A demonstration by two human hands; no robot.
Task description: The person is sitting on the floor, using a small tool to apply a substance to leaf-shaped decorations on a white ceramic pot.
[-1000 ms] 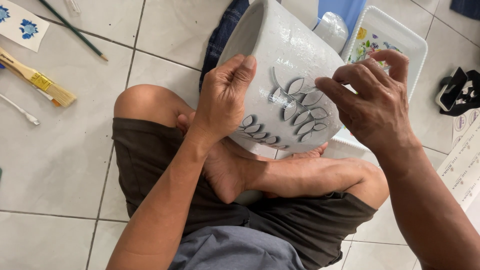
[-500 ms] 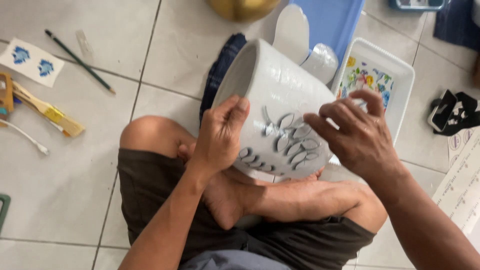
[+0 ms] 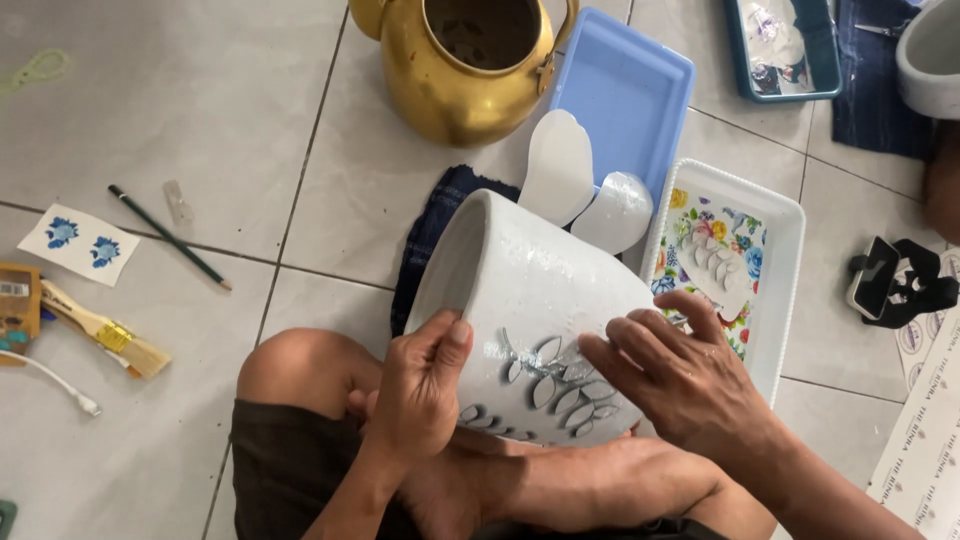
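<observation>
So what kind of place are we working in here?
Probably a home craft or pot-decorating spot on a tiled floor. The left hand and right hand hold a white pot with a leaf design; a paintbrush, pencil and flower decal sheets lie nearby.

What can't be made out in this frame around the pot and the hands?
Head view only:
- Right hand fingertips: whether they pinch anything against the white pot is hidden by the fingers themselves.
- Leaf decal: its right part is covered by that hand.
- Left hand palm hides the pot's near rim.
- Gold kettle: top is cut by the frame edge.
</observation>
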